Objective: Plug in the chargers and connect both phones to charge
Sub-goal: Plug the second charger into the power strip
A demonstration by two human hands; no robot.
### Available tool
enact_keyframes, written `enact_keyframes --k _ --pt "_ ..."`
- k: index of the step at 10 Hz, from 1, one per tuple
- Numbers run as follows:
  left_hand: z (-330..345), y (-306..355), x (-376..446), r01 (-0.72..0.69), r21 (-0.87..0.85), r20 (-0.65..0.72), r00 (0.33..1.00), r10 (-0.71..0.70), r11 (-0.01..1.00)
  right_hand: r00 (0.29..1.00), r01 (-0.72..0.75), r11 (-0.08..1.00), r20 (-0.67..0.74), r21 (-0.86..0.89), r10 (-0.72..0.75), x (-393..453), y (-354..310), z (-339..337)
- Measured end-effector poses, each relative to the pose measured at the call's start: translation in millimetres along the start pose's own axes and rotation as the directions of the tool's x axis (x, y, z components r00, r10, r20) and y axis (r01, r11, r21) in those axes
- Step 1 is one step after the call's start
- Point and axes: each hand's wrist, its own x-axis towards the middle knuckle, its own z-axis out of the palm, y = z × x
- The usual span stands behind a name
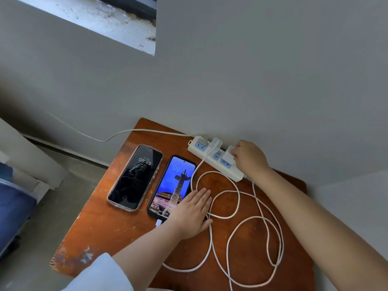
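Observation:
Two phones lie side by side on a brown wooden table (100, 225), both screens lit and showing 09:49. The left phone (135, 177) has a clear case and a dark screen. The right phone (171, 185) shows a blue wallpaper, and a white connector (159, 222) sits at its bottom end. My left hand (192, 213) rests flat, fingers apart, on that phone's lower right corner and the table. My right hand (247, 157) grips a white charger (227, 155) seated on the white power strip (216, 158). Another white charger (215, 143) is plugged in further left.
White cables (237, 208) lie in several loose loops over the right half of the table. The power strip's own cord (117, 134) runs left along the grey wall. A bed with blue bedding (12, 208) stands at the left, beyond the table edge.

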Motion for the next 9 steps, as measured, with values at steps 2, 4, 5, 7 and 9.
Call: enact_keyframes --k 2,4,5,7,9 --pt "0 2 -1 0.005 -0.004 0.007 1.0 -0.004 1.0 0.997 -0.03 0.998 -0.07 -0.047 0.027 -18 -19 15" --pt "-2 2 0 -0.001 -0.016 0.016 1.0 0.001 1.0 0.995 -0.055 0.997 -0.092 -0.053 0.05 -17 -22 20" --pt "-3 1 1 -0.006 -0.014 0.016 1.0 0.007 1.0 0.991 -0.077 0.997 -0.106 -0.001 0.076 -16 -17 18" --pt "-4 1 -1 -0.012 0.01 0.024 1.0 0.011 1.0 0.989 -0.123 0.988 -0.07 0.09 0.13 -17 -12 21" --pt "-3 1 -1 -0.012 0.012 0.018 1.0 0.012 1.0 0.999 -0.033 0.995 -0.031 -0.096 0.031 -10 -15 18"
